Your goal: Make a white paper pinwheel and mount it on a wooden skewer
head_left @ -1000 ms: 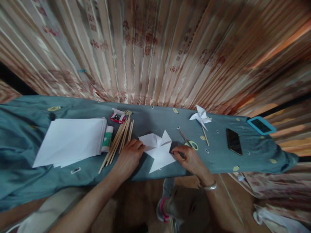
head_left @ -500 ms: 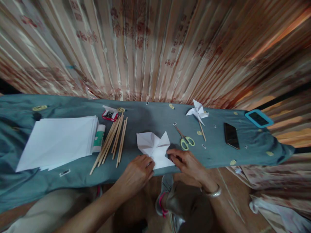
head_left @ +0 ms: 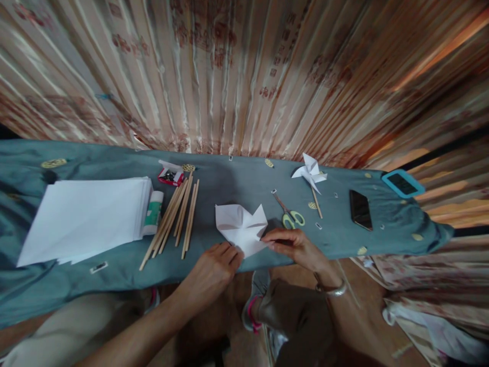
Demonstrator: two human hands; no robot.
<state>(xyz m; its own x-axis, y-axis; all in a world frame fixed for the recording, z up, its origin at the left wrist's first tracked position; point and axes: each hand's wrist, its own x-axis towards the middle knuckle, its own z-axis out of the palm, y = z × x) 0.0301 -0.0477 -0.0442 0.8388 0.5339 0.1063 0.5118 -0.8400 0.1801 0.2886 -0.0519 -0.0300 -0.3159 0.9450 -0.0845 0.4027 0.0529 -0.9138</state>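
Observation:
In front of me on the cloth lies a white paper (head_left: 244, 229) with slits cut in it, its upper points lifted. My left hand (head_left: 219, 262) rests at its lower left edge, fingers closed on the paper there. Its right side has a corner pinched between thumb and forefinger of my right hand (head_left: 292, 245). Scissors (head_left: 289, 214) with yellow-green handles lie just beyond my right hand. Farther back is a finished paper pinwheel (head_left: 310, 172) on a wooden stick. Several loose wooden sticks (head_left: 173, 216) lie left of the paper.
A stack of white paper (head_left: 87, 214) lies at the left, with a glue stick (head_left: 153, 211) beside it. Behind the sticks sits a small open red box (head_left: 170, 176) of metal pins. A phone (head_left: 360, 210) and a blue-framed device (head_left: 403, 183) lie at the right. A curtain (head_left: 229, 76) hangs behind.
My right hand has drawn the paper's lower right corner up and inward. My left hand has stayed at the lower edge. The view has shifted slightly.

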